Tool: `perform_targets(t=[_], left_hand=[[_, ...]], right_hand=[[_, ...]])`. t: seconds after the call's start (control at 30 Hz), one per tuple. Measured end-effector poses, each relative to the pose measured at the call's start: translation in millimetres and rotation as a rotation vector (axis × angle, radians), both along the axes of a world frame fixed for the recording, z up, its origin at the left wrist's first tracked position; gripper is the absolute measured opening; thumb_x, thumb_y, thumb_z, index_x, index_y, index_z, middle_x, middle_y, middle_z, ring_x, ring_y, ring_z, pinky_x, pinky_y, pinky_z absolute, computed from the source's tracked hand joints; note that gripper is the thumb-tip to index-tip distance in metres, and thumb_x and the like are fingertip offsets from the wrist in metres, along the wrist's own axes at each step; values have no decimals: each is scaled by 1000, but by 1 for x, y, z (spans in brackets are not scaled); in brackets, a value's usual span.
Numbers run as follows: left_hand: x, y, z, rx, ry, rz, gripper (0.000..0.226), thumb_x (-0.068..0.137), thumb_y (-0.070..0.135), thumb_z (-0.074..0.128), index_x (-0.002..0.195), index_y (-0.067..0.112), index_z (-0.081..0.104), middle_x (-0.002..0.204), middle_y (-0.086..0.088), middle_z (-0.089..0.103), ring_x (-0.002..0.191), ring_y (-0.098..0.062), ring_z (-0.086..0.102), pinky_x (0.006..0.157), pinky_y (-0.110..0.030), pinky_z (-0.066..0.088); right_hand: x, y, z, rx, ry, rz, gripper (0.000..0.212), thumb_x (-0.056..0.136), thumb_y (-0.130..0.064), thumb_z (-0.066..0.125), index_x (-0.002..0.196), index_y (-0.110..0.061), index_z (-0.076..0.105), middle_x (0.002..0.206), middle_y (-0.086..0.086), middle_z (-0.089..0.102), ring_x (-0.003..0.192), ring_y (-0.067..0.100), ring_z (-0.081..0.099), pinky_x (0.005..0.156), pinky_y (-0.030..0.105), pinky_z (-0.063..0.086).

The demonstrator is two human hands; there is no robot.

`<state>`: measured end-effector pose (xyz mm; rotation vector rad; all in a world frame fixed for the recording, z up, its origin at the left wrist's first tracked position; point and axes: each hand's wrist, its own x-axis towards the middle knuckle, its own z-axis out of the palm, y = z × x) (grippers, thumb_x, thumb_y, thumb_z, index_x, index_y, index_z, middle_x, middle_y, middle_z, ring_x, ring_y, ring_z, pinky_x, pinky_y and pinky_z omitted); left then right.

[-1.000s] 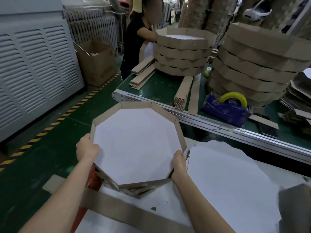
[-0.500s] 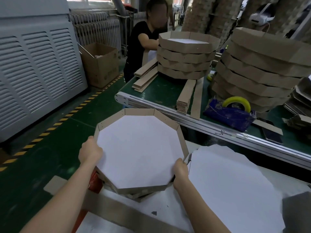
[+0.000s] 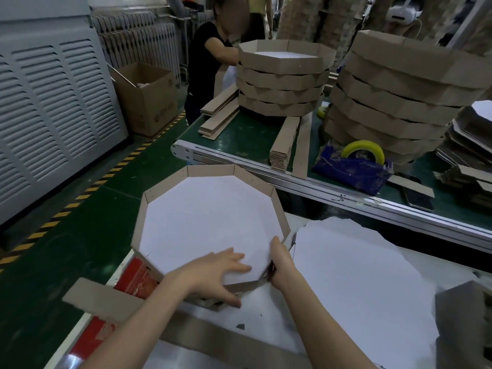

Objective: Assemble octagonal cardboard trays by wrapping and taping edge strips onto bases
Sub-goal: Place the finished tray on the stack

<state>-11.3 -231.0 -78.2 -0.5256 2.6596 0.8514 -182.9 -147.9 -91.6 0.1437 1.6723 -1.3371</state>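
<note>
Left hand (image 3: 222, 272) flat on tray (image 3: 202, 217); right hand (image 3: 279, 258) grips rim (image 3: 278, 206) — conveyor (image 3: 346, 194) beyond

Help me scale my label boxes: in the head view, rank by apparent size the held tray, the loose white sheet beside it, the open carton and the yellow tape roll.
1. held tray and loose white sheet: look alike, so unranked.
2. open carton, though it stands farther off.
3. yellow tape roll.

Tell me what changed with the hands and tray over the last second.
The left hand let go of the left edge of the tray and moved right, now lying flat on its white base near the front. The right hand still grips the near-right rim; the tray has not moved.
</note>
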Motion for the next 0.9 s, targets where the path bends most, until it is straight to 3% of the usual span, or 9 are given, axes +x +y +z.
perform_targets(t=[0.1,0.23,0.33,0.4,0.43,0.53,0.6,0.73,0.9], left_hand=[[0,4,-13,-58,-13,-81,52,96,35,48,143,50,35,161,18,10,148,-5,1,120,-40,4],[0,4,-15,-89,-17,-109,47,96,39,42,139,56,36,160,20,11,148,-5,4,120,-39,9],[-5,7,-7,-79,23,-7,47,91,57,46,137,48,46,154,21,30,143,-5,23,114,-31,23],[-8,12,0,-92,102,76,49,89,61,48,134,44,50,143,21,45,132,-4,39,106,-27,34],[-9,14,3,-106,133,94,48,89,60,50,133,43,52,138,22,50,127,-4,44,103,-26,37],[-11,22,11,-145,182,111,41,89,52,56,129,42,57,131,23,56,119,-3,50,96,-26,42],[-16,32,13,-174,268,153,36,91,47,56,126,40,60,126,22,59,115,-3,53,92,-24,43],[-28,61,18,-162,497,267,22,97,36,51,109,37,69,104,22,65,97,-1,57,78,-22,46],[-35,101,24,-50,525,270,22,97,36,52,111,38,69,103,25,68,86,4,58,76,-20,49]], right_hand=[[-4,11,-1,-63,-45,34,65,96,-64,44,141,-18,49,134,6,61,123,27,57,109,46,44],[-5,22,0,-76,46,85,69,95,-70,34,142,-20,48,139,2,56,131,25,49,113,45,38],[-14,51,-3,-2,532,199,52,103,-53,38,133,-15,57,132,4,59,126,24,53,108,35,39],[-28,84,-16,199,975,390,48,103,-35,47,143,-9,49,150,8,46,141,25,40,113,32,30],[-35,101,-24,318,1088,519,57,102,-37,50,150,-8,38,159,10,32,148,25,28,117,34,24],[-45,141,-42,674,1061,868,101,89,-66,55,157,-9,8,166,13,0,153,30,4,120,47,17],[-46,157,-46,768,1025,989,111,85,-65,60,157,-8,-1,165,17,-9,153,33,-2,119,52,18],[-41,167,-45,808,1107,1081,92,95,-38,58,157,-5,-1,164,19,-7,153,33,0,118,53,23],[-36,183,-37,795,1105,1094,71,97,-30,54,151,-2,18,160,20,13,148,30,20,111,44,34]])
